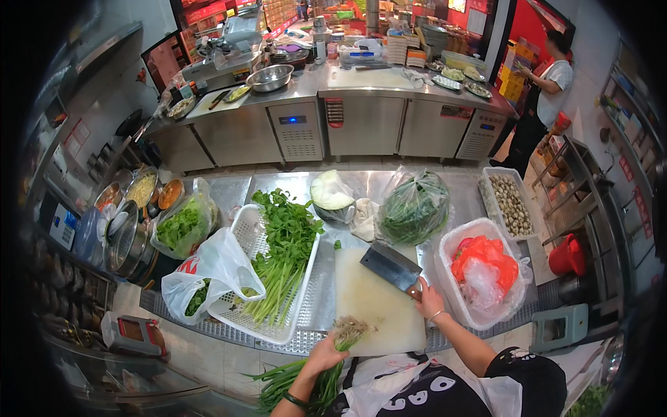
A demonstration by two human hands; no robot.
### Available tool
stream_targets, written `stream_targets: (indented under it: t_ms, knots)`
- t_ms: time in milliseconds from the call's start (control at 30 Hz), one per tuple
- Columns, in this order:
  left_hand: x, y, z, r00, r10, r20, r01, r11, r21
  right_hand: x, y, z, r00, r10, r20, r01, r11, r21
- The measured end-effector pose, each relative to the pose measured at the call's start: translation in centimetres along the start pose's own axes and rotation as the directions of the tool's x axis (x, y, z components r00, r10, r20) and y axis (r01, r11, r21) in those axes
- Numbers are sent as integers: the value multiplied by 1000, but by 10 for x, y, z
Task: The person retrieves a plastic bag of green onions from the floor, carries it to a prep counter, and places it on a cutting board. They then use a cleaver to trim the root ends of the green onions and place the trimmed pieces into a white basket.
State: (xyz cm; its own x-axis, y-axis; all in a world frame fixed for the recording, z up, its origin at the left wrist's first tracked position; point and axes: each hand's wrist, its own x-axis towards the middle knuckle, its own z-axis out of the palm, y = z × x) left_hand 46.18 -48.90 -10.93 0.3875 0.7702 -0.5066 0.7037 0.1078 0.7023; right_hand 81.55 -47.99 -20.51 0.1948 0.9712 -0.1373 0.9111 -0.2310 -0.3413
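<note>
My left hand (327,354) grips a bunch of scallions (284,383) just below the roots. The root ends (351,331) rest over the near edge of a white cutting board (378,307), while the green leaves hang down past my forearm. In my right hand (431,302) is the wooden handle of a Chinese cleaver (392,266). Its broad dark blade lies over the upper right part of the board, apart from the scallions. Left of the board, a white perforated basket (307,292) holds long-stemmed leafy greens (286,234) that look like celery or parsley.
A white plastic bag (219,266) overlaps the basket's left side. Behind the board are a cut melon or gourd (331,190), a cloth (365,219) and bagged greens (414,208). At right stand a lined bin (448,271) and a tub of small eggs or shellfish (508,203). A person (547,88) stands far right.
</note>
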Motion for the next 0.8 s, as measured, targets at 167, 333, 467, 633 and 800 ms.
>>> stream_targets:
  t_ms: [167,333,467,633,800]
  knots:
    - [1,25,-3,993,-111,-43,118,962,245,-2,-29,-33,984,25,177,-39,997,73]
    - [7,43,5,987,65,-148,-4,925,381,-8,-36,-44,981,83,175,-143,919,367]
    - [21,48,19,981,132,-145,-46,874,484,-25,-22,-46,962,106,252,-231,808,541]
    - [47,48,50,933,312,-181,-131,760,637,-47,-17,-46,923,181,340,-358,727,586]
    - [68,47,89,885,465,-40,-281,600,749,-41,-14,-41,866,150,477,-471,566,677]
